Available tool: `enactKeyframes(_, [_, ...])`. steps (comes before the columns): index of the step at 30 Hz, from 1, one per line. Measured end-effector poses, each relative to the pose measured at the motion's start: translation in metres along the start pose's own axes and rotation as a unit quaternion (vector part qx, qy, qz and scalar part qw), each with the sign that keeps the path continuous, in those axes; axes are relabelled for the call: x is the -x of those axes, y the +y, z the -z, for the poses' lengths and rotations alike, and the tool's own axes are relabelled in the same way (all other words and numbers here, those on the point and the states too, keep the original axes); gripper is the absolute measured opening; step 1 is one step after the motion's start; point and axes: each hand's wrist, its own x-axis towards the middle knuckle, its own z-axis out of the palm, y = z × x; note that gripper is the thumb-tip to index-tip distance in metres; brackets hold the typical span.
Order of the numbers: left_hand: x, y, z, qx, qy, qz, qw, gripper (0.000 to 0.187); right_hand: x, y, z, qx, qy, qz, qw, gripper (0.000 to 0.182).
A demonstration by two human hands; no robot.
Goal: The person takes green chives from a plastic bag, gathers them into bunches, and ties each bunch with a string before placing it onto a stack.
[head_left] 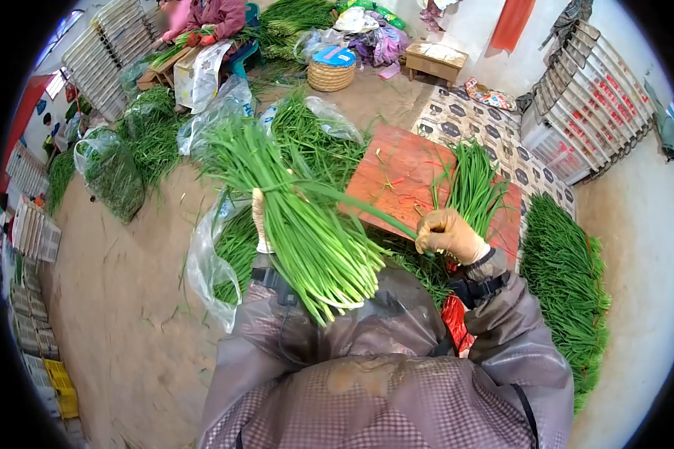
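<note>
Head view: the gloved left hand (pixel 259 222) grips a large bundle of chives (pixel 311 232) above the lap. The gloved right hand (pixel 447 236) pinches a green strand (pixel 367 209) running to that bundle. Just beyond the right hand, a red counter (pixel 416 153) bears more chives (pixel 473 187). Farther right, stacked white crates (pixel 577 112) carry red printing, illegible here. Beyond the left hand, a clear plastic bag (pixel 232 105) shows blue lettering, unreadable.

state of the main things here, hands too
left hand: gloved, partly hidden, holding the green bundle
right hand: gloved, closed on a long leaf
green bundle: slanted, pale ends nearer the wearer
long leaf: running from bundle to right hand
red tabletop: greens on it
clear bag: open, greens inside
woven basket: upright, blue-topped
white crates: stacked
</note>
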Motion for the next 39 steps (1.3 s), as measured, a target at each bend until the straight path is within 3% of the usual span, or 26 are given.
enactKeyframes(1, [0.000, 0.012, 0.012, -0.010, -0.025, -0.009, 1.000, 0.070, 0.003, 0.026, 0.002, 0.043, 0.007, -0.001, 0.999, 0.011])
enactKeyframes(3, [0.004, 0.022, 0.002, -0.021, -0.003, -0.049, 0.999, 0.065, 0.012, 0.072, 0.002, 0.185, -0.028, -0.100, 0.977, 0.013])
enactKeyframes(5, [0.007, 0.026, -0.004, -0.009, 0.005, -0.088, 0.996, 0.063, 0.017, 0.120, 0.003, 0.406, -0.178, -0.204, 0.873, 0.022])
enactKeyframes(7, [0.007, 0.038, 0.005, -0.004, -0.013, -0.091, 0.996, 0.060, 0.023, 0.115, -0.010, 0.572, -0.175, -0.252, 0.760, 0.030])
enactKeyframes(9, [0.004, 0.039, 0.005, -0.051, -0.046, -0.104, 0.992, 0.059, 0.015, 0.105, -0.012, 0.438, 0.029, -0.083, 0.895, 0.033])
enactKeyframes(10, [0.005, 0.037, 0.004, 0.000, -0.048, -0.102, 0.994, 0.058, 0.009, 0.098, -0.015, 0.324, 0.078, -0.002, 0.943, 0.034])
enactKeyframes(11, [0.005, 0.036, 0.002, 0.000, -0.061, -0.087, 0.994, 0.059, -0.006, 0.065, -0.023, 0.274, 0.082, -0.013, 0.958, 0.031])
enactKeyframes(12, [0.004, 0.035, 0.000, -0.001, -0.074, -0.073, 0.995, 0.059, -0.015, 0.048, -0.033, 0.215, 0.131, 0.038, 0.967, 0.030])
enactKeyframes(13, [0.002, 0.034, -0.002, -0.001, -0.088, -0.059, 0.994, 0.060, -0.026, 0.035, -0.039, 0.191, 0.122, 0.076, 0.971, 0.029])
enactKeyframes(15, [0.000, 0.034, 0.007, -0.051, -0.030, -0.077, 0.995, 0.060, -0.046, 0.008, -0.048, 0.143, 0.102, 0.152, 0.973, 0.027])
enactKeyframes(17, [-0.003, 0.023, 0.003, -0.047, -0.009, -0.087, 0.995, 0.060, -0.050, -0.030, -0.060, 0.152, 0.065, 0.069, 0.984, 0.026])
enactKeyframes(21, [-0.003, 0.009, -0.015, -0.026, 0.051, -0.099, 0.993, 0.055, -0.050, -0.040, -0.076, 0.238, 0.026, 0.077, 0.968, 0.020])
enactKeyframes(24, [-0.003, 0.014, -0.008, -0.048, 0.055, -0.074, 0.995, 0.047, -0.052, -0.022, -0.080, 0.097, 0.103, 0.076, 0.987, 0.018])
enactKeyframes(27, [-0.005, 0.015, 0.001, -0.035, 0.021, -0.087, 0.995, 0.046, -0.042, -0.022, -0.076, -0.131, 0.115, -0.060, 0.983, 0.019])
enactKeyframes(28, [-0.006, 0.015, 0.001, -0.023, 0.007, -0.093, 0.995, 0.047, -0.036, -0.027, -0.075, -0.197, 0.091, -0.060, 0.974, 0.021])
enactKeyframes(31, [-0.010, 0.007, -0.027, 0.013, -0.086, -0.075, 0.993, 0.051, -0.025, -0.013, -0.074, -0.217, 0.049, -0.048, 0.974, 0.023])
enactKeyframes(35, [-0.017, 0.005, -0.012, 0.026, -0.126, -0.072, 0.989, 0.057, -0.022, 0.016, -0.076, -0.349, -0.018, 0.007, 0.937, 0.028])
enactKeyframes(36, [-0.019, 0.004, -0.011, 0.027, -0.160, -0.059, 0.985, 0.058, -0.023, 0.004, -0.088, -0.321, 0.071, 0.009, 0.944, 0.024])
enactKeyframes(39, [-0.016, -0.001, -0.012, 0.011, -0.123, -0.083, 0.989, 0.059, -0.024, 0.008, -0.083, -0.315, 0.036, 0.060, 0.946, 0.028])
